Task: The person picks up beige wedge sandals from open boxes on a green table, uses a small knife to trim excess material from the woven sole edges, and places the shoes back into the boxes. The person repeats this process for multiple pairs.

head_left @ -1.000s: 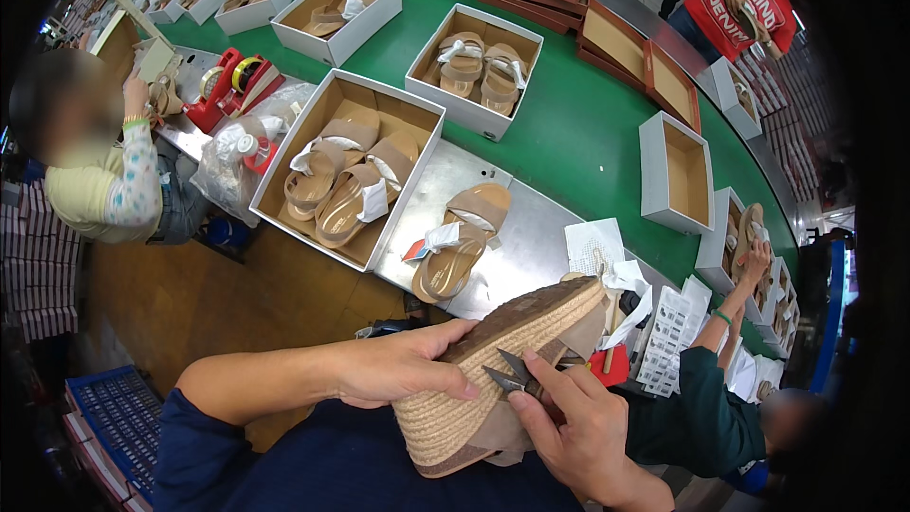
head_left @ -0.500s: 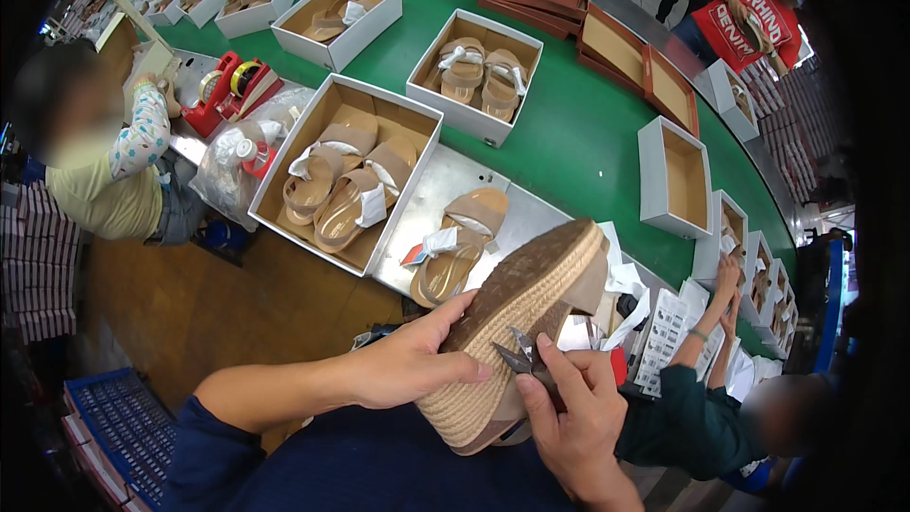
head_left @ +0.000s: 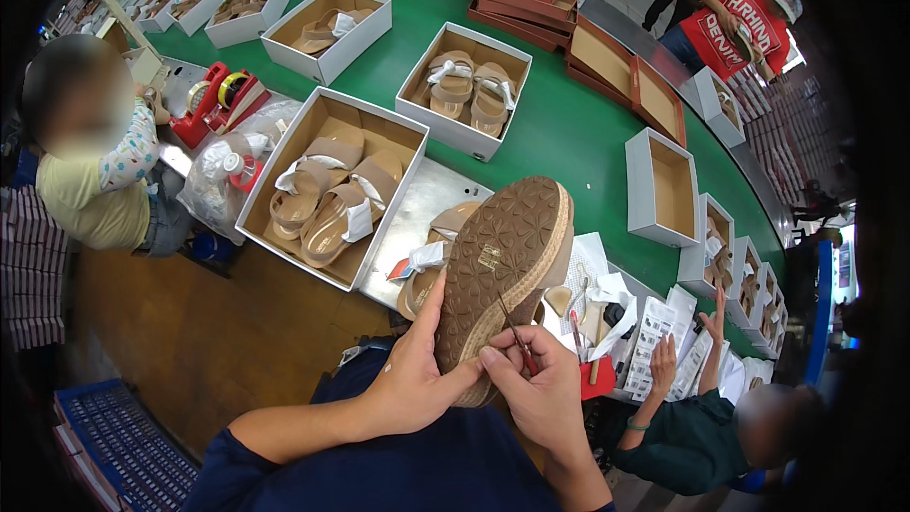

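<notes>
A wedge sandal [head_left: 502, 256] is held up in front of me, its brown patterned sole turned toward me and its woven rope edge along the right. My left hand [head_left: 408, 384] is closed round its lower left part, the thumb lying near the rope edge. Between the fingers of my right hand [head_left: 540, 389] is a pair of thread snips [head_left: 513, 326], dark-bladed, with the tips at the rim of the sole. Whether the blades touch a thread is too small to tell. Another tan sandal [head_left: 427, 258], with white paper round its strap, lies behind, partly hidden.
An open white box [head_left: 384, 245] of sandals stands left of centre, a similar box [head_left: 464, 141] behind it. Orange-brown lids [head_left: 654, 100] are piled farther back. Red tape dispensers [head_left: 223, 100] stand left. One co-worker [head_left: 95, 180] is at left, another [head_left: 692, 431] at right.
The sandal has been turned, so its sole now faces me instead of its woven side. The snips have moved up to the sole's rim. The right co-worker's hands have lifted off the boxes.
</notes>
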A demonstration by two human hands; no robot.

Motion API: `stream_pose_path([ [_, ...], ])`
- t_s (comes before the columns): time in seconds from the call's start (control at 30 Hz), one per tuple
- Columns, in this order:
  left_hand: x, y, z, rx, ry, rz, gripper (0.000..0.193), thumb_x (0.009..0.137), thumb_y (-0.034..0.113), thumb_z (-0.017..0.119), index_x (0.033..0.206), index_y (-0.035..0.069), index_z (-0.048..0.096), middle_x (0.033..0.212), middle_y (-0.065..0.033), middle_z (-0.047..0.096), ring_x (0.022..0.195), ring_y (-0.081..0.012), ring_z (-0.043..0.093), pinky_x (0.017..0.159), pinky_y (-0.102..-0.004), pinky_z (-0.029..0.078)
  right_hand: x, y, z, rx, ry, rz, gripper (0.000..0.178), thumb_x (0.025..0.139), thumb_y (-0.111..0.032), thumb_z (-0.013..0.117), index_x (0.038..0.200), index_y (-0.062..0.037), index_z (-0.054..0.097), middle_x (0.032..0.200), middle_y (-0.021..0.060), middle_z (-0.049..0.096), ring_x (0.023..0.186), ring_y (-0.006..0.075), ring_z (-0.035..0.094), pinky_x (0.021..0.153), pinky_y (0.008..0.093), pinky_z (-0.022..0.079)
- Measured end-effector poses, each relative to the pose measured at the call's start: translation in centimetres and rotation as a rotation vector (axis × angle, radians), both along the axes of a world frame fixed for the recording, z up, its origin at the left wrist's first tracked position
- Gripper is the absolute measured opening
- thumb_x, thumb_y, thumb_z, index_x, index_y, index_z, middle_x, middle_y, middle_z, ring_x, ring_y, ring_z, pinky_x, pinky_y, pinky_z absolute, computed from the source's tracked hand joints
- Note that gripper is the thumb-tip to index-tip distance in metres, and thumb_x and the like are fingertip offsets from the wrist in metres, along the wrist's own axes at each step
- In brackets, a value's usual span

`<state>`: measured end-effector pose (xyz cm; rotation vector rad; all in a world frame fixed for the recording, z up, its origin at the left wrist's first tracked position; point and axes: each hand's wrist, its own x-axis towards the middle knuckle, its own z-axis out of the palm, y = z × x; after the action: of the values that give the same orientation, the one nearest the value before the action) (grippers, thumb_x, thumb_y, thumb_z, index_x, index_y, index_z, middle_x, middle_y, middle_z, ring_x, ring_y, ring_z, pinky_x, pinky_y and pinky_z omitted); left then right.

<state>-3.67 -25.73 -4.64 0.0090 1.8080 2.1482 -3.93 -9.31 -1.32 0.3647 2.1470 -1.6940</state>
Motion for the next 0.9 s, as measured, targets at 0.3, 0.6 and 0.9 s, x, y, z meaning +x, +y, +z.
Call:
stream_pose_path([
  [0.3,0.6,-0.1,-0.3,-0.101,0.061,-0.007,0.094,0.086,0.002,0.065,0.154,-0.005,0.001,0.15,-0.0215,0.036,0.137,-0.0232,0.038,0.112,-0.0334,0.031,-0.6,-0.4,1.3,0.294,0.217,0.222,0.017,0.083,-0.009,0.074,0.094,0.0014,0.067,0.074,0.0111,0.063,0.062,0.0195,0.06,0.058,0.0315,0.047],
  [0.6,0.7,-0.3,0.2,-0.264,0.122,-0.053,0.096,0.084,0.005,0.069,0.153,-0.005,0.003,0.149,-0.0237,0.036,0.136,-0.025,0.04,0.112,-0.0349,0.033,-0.3,-0.6,1.2,0.297,0.193,0.244,0.017,0.084,-0.007,0.07,0.098,0.0002,0.062,0.076,0.0129,0.064,0.062,0.025,0.063,0.059,0.0349,0.049],
  [0.9,0.1,-0.8,-1.1,0.223,-0.149,-0.078,0.09,0.087,0.003,0.068,0.154,-0.003,0.008,0.152,-0.0163,0.033,0.139,-0.0204,0.033,0.115,-0.0345,0.028,-0.6,1.2,-0.4,0.138,0.361,-0.19,0.012,0.098,-0.01,0.054,0.093,0.0004,0.053,0.073,0.0009,0.051,0.061,0.0054,0.042,0.054,0.025,0.036],
])
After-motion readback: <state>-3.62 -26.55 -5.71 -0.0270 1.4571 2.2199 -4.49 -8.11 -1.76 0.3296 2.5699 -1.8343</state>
